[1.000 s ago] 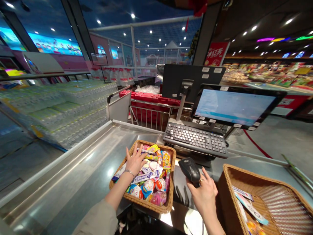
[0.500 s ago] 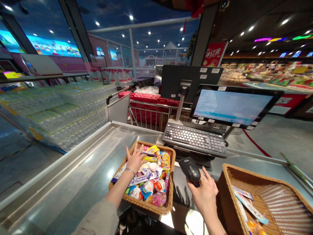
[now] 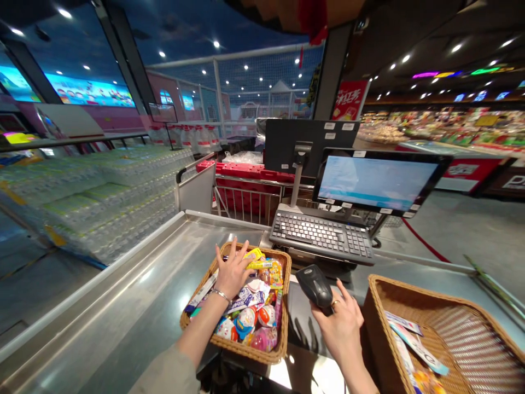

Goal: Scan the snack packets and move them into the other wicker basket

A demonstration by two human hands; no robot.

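My left hand reaches into a wicker basket full of colourful sweets and egg-shaped toys. Its fingers are spread and rest on the packets at the basket's far end, near a yellow packet. My right hand grips a black barcode scanner, which points forward over the dark counter between the two baskets. A second wicker basket stands to the right with a few flat packets inside.
A keyboard and a tilted touch screen stand just behind the baskets. A steel checkout counter stretches to the left. Red shopping trolleys and stacked water bottles lie beyond.
My left hand has shifted slightly forward over the sweets, fingers spreading more. The scanner in my right hand stays in nearly the same place. The view has tilted a little.
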